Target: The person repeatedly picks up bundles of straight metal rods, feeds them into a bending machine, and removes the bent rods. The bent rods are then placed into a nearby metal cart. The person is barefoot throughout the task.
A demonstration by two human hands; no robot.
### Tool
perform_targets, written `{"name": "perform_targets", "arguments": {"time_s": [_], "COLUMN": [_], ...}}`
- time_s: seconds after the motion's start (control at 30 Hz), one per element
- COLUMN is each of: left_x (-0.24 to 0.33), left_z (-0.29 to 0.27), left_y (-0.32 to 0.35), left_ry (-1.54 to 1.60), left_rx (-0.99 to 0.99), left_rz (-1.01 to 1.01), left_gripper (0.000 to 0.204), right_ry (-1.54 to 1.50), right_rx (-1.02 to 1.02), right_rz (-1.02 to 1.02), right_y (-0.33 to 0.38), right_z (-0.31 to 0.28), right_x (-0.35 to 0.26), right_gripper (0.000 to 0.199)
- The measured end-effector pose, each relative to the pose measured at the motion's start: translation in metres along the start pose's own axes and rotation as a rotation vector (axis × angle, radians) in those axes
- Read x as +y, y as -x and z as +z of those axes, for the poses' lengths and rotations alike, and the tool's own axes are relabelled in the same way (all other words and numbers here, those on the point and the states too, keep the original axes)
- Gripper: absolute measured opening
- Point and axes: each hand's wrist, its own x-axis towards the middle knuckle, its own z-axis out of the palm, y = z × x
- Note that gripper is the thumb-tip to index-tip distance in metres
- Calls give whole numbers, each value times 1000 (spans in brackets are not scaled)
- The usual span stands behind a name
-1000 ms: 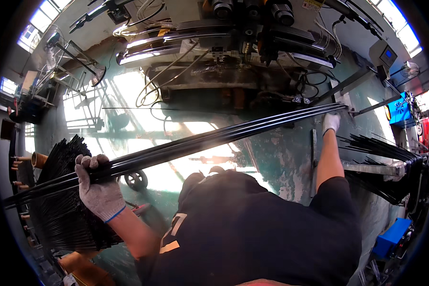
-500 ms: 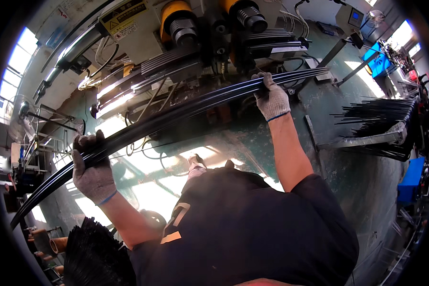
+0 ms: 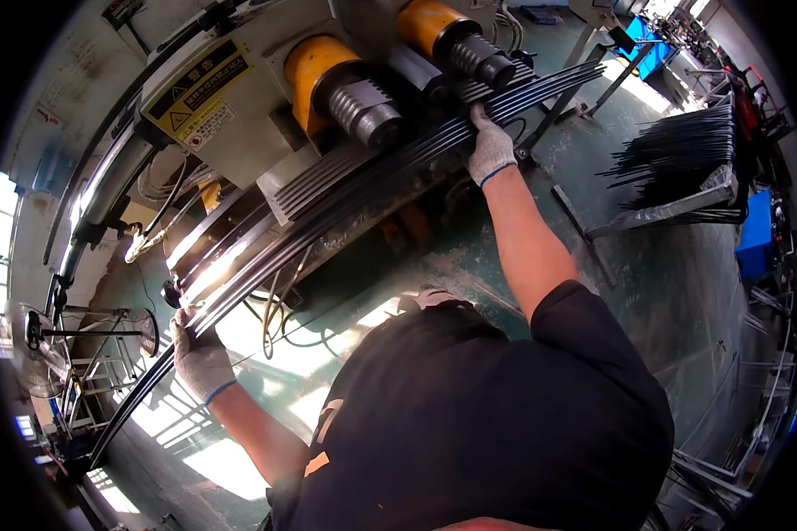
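A bundle of long, thin black rods slants across in front of me from lower left to upper right, bowed by the lens. My left hand, in a pale knitted glove, is closed around the bundle toward its left end. Further along to the right, my gloved right hand grips the rods, thumb up along them. The bundle lies close along the front of a machine with a grooved strip; whether it touches cannot be made out. Above are two orange cylinders with dark ribbed metal ends.
At the right, a rack bears many black rods. Blue bins stand beyond it. A fan is at the far left. A yellow warning label marks the machine's housing. Cables hang below the machine.
Both hands have carried the bundle closer to the machine. The left hand is now lower in the picture and slightly further right, the bundle more steeply slanted. My view has shifted too.
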Motion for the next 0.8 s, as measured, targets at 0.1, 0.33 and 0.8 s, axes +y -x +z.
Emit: {"name": "perform_targets", "arguments": {"time_s": [0.1,0.33,0.8], "left_x": [-25,-100,-93], "left_z": [21,23,-25], "left_y": [-19,-73,-145], "left_ry": [-116,-6,209], "left_rx": [112,186,32], "left_rz": [-89,-163,-158], "left_gripper": [24,20,29], "right_ry": [324,-82,618], "right_rx": [-238,-200,-37], "right_rz": [-480,0,-615], "right_y": [-47,-21,-121], "right_z": [-23,55,23], "right_x": [36,22,86], "right_gripper": [30,26,24]}}
